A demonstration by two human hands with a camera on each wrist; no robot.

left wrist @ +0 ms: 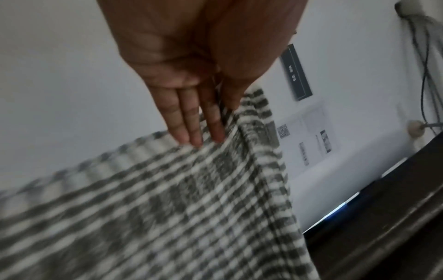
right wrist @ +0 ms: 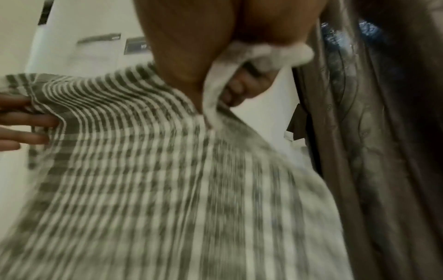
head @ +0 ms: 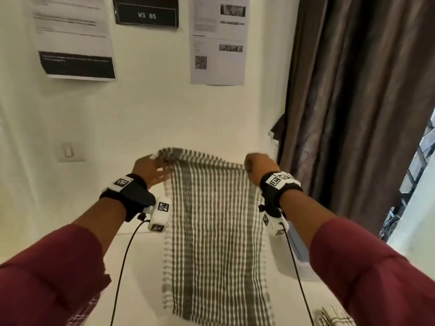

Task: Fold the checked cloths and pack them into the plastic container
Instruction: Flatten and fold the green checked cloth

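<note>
The checked cloth (head: 211, 231) hangs over the white counter (head: 146, 255), its top corners held up by the left hand (head: 150, 170), pinching with flat fingers (left wrist: 189, 121) and thumb, and the right hand (head: 257, 167), fingers curled tight round it, near the wall (head: 141, 114).

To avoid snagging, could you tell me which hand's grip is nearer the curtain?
Right. The right grip, holding one corner of the cloth, is just left of the curtain; the left grip pinches the opposite corner.

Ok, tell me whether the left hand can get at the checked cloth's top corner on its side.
Probably yes: the left hand lays straight fingers on the checked cloth beside that corner, nothing between; any thumb pinch is unclear.
</note>
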